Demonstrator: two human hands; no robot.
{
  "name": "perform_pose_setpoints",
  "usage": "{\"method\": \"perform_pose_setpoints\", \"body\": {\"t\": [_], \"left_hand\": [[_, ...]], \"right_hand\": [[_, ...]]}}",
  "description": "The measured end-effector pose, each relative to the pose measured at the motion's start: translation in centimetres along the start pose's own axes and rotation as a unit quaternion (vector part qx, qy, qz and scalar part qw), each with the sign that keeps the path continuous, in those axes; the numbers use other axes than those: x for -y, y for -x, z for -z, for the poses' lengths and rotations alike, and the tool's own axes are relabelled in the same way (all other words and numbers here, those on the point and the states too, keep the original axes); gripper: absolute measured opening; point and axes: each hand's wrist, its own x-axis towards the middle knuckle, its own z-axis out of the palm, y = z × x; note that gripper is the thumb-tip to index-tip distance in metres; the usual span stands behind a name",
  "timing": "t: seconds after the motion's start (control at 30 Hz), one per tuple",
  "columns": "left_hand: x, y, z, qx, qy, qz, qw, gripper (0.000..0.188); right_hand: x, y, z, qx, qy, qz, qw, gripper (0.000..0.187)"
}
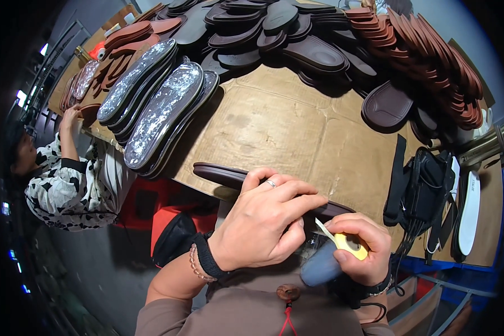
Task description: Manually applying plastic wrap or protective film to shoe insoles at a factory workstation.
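A dark brown shoe sole (224, 175) lies flat at the near edge of the cardboard-covered table (285, 129). My left hand (266, 218), with a ring and a black wristband, rests over the sole's right half and presses on it with its fingertips. My right hand (361, 249) grips a small yellow roll of tape (351, 245); a pale strip of tape (323, 229) runs from the roll up to the sole under my left fingers.
Stacks of foil-wrapped soles (162, 112), dark brown soles (280, 33) and reddish-brown soles (431, 61) cover the far table. A black bag (425, 185) and a white insole (469, 213) lie at the right. Another person in a patterned top (67, 185) works at the left.
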Motion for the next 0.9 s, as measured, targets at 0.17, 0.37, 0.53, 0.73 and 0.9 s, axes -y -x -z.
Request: {"method": "perform_pose_setpoints", "body": {"t": [0.17,0.37,0.53,0.73,0.9], "left_hand": [[-0.2,-0.1,0.4,0.018,0.015,0.007,1.0,0.025],[-0.3,-0.2,0.3,0.016,0.032,0.034,0.999,0.007],[-0.2,-0.5,-0.1,0.004,0.035,0.055,0.998,0.01],[-0.5,-0.6,-1.2,-0.054,0.003,0.074,0.996,0.014],[-1.4,-1.1,-2.1,-0.088,-0.049,0.102,0.99,0.014]], "right_hand": [[-0.1,-0.4,-0.2,0.009,-0.016,0.029,0.999,0.035],[-0.7,-0.5,0.1,0.008,-0.028,0.03,0.999,0.04],[-0.2,-0.2,0.5,0.017,0.027,0.027,0.999,0.047],[-1.4,0.8,1.2,-0.002,0.034,0.063,0.997,0.057],[-1.6,1.7,1.8,-0.012,0.032,0.015,0.999,0.062]]}}
